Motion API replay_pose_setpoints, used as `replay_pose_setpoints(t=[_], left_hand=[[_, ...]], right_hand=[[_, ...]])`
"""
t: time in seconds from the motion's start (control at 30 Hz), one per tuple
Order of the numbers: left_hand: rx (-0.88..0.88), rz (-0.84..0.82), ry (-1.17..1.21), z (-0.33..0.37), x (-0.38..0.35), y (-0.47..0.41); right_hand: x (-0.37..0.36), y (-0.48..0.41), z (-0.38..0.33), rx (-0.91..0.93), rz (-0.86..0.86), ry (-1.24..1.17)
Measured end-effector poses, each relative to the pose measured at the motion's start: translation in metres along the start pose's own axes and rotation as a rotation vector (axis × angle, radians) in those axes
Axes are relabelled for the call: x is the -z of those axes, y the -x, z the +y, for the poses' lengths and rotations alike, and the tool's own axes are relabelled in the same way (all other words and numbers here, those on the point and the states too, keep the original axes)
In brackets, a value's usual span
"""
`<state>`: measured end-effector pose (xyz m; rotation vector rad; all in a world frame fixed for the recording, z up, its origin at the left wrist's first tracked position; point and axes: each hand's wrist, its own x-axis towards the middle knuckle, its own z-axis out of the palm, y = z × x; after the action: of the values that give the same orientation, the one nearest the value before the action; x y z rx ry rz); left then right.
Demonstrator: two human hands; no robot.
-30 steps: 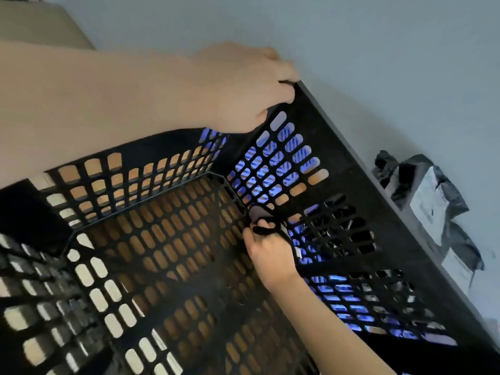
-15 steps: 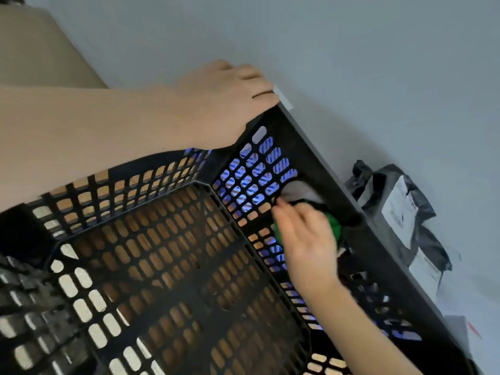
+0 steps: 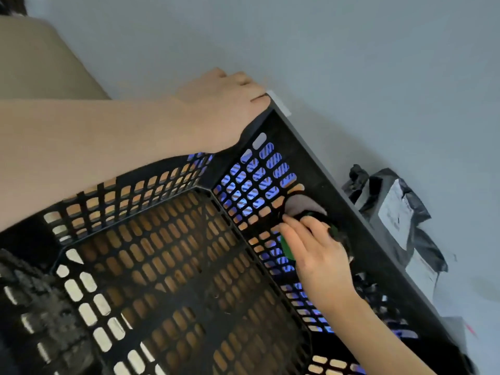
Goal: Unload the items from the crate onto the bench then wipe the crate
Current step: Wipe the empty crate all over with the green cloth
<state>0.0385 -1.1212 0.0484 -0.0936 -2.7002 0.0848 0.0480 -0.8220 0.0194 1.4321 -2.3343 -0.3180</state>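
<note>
Head view shows the black crate (image 3: 286,125) on the grey bench (image 3: 378,77), nothing visible inside it, with bagged parcels (image 3: 392,212) lying just beside its right wall. The left hand (image 3: 216,109) grips the far corner rim with curled fingers, while the right hand (image 3: 316,255) clutches a wadded cloth (image 3: 300,205) against the inside of that wall. For a good wipe, the left hand should probably brace firmly while the cloth runs along the bars in overlapping passes, pushing into slots and corners.
</note>
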Motion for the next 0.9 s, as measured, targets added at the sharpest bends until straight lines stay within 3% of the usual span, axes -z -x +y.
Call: replay_pose_setpoints(t=[0.07,0.17,0.4,0.57,0.9], left_hand=[[-0.007,0.005,0.007,0.002,0.002,0.003],[0.005,0.021,0.039,0.006,0.006,0.002],[0.108,-0.072,0.216,0.0,0.014,-0.005],[0.019,-0.009,0.089,0.001,0.014,-0.004],[0.02,-0.073,0.064,0.003,0.018,-0.002]], right_hand=[[0.03,0.006,0.018,-0.029,0.084,0.058],[0.053,-0.002,0.027,0.001,0.073,0.064],[0.035,-0.081,0.012,0.101,0.156,0.109],[0.024,-0.159,-0.006,0.07,0.177,0.111],[0.057,-0.027,0.032,0.124,-0.061,0.163]])
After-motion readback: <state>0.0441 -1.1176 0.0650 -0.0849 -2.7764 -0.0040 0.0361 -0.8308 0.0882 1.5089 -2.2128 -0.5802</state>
